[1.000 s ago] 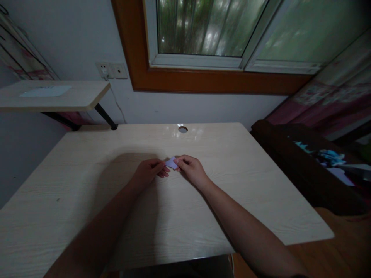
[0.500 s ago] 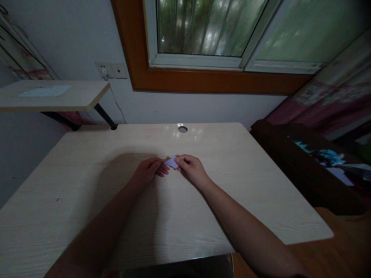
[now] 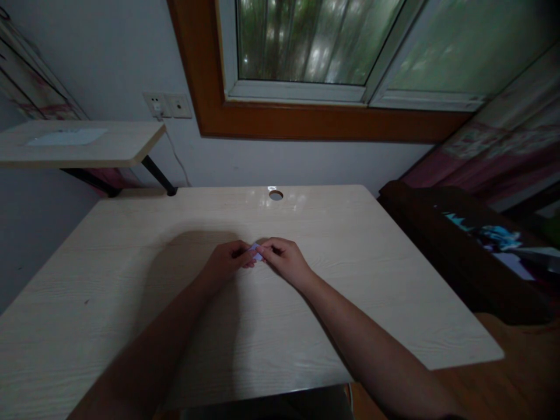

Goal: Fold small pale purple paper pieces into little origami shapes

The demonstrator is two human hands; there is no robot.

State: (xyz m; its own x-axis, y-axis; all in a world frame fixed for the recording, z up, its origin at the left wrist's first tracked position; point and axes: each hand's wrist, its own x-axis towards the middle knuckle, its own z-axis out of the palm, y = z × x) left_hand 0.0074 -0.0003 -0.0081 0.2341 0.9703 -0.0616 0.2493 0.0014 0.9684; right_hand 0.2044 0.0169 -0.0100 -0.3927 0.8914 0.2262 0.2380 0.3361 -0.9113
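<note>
A small piece of folded pale purple paper (image 3: 256, 252) is held between my two hands, over the middle of the light wood desk (image 3: 371, 280). My left hand (image 3: 228, 259) pinches its left side, with the thumb on top and the other fingers curled beneath. From the right, my right hand (image 3: 283, 256) grips it with thumb and index finger. The fingertips of both hands almost meet and cover most of the paper, so its folds are hard to make out.
A round cable hole (image 3: 276, 195) lies near the desk's back edge. On the left, a raised shelf (image 3: 126, 153) stands on black legs. A dark brown piece of furniture (image 3: 441, 256) with a crumpled blue item (image 3: 499, 236) is at the right. Behind the desk is a window.
My hands have come closer together, and my left fingers have curled in under the paper. My right hand has shifted slightly left and nearer me; less of the paper shows.
</note>
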